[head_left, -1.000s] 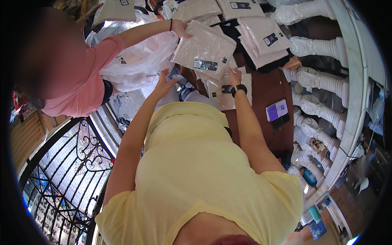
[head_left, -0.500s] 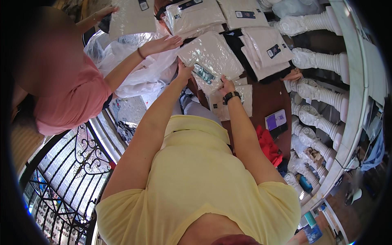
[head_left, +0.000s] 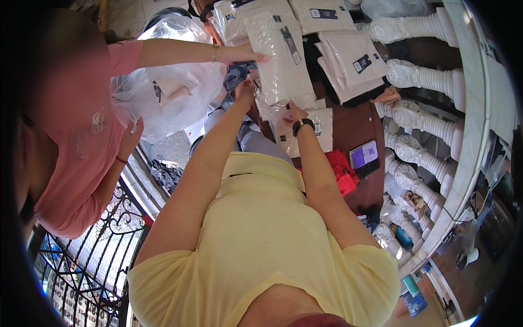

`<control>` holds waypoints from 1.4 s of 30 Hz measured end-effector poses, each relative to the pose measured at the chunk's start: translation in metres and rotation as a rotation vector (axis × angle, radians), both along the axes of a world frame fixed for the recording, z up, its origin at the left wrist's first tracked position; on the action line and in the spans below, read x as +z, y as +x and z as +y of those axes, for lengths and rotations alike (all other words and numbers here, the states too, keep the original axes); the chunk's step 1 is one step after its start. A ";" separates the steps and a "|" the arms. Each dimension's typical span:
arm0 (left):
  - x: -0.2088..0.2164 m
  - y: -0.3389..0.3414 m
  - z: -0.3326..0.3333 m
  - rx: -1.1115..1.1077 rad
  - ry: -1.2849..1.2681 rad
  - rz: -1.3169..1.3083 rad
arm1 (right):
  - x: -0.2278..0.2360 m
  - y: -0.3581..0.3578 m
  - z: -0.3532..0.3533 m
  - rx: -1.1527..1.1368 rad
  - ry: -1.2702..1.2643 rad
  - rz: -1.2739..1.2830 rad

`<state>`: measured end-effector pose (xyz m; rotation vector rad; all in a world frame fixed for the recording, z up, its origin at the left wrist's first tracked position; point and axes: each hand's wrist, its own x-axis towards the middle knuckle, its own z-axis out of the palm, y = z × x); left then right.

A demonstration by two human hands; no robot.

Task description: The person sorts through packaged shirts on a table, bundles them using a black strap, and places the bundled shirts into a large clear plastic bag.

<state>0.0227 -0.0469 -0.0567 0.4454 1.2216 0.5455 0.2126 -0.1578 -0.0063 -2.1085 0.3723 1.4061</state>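
Note:
A cream folded garment in clear plastic (head_left: 282,68) with a dark tag lies before me, on top of another clear-wrapped garment that is mostly hidden. My left hand (head_left: 244,94) is closed at the left edge of the lower packaged garment, partly covered there. With a black watch on its wrist, my right hand (head_left: 296,113) pinches the near edge, fingers partly hidden by the plastic. A co-worker's hand (head_left: 245,54) reaches in from the left and touches the upper package. The co-worker's other hand (head_left: 131,133) hangs beside a large clear plastic bag (head_left: 188,106).
More wrapped cream garments (head_left: 351,65) are stacked on the brown table (head_left: 357,122). A phone (head_left: 363,155) and a red cloth (head_left: 342,173) lie near its right side. White balusters (head_left: 425,76) line the right. A black metal gate (head_left: 92,245) stands lower left.
The co-worker's arm has swung across, and a wrapped garment now covers the one I hold. Another tagged garment now shows at the plastic bag. My hands have moved only slightly.

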 end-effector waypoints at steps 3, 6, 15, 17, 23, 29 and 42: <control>0.019 -0.012 -0.013 0.028 -0.063 -0.181 | 0.025 0.028 0.001 -0.094 -0.200 -0.279; -0.010 -0.047 -0.032 -0.155 0.176 -0.176 | 0.035 0.040 -0.011 -0.254 0.412 0.073; 0.092 0.008 -0.016 -0.031 -0.053 -0.026 | 0.019 0.033 0.023 0.031 0.221 -0.221; 0.094 0.007 -0.010 -0.018 -0.073 0.018 | 0.034 0.024 0.016 -0.011 0.318 -0.092; 0.061 0.021 0.007 -0.076 0.037 0.111 | 0.021 0.029 -0.005 -0.006 0.389 -0.133; 0.047 0.031 0.044 -0.106 0.442 0.727 | -0.004 0.034 -0.002 -0.176 0.225 0.028; 0.041 0.021 0.105 -0.580 0.567 0.705 | -0.036 0.044 0.002 -0.154 0.369 0.274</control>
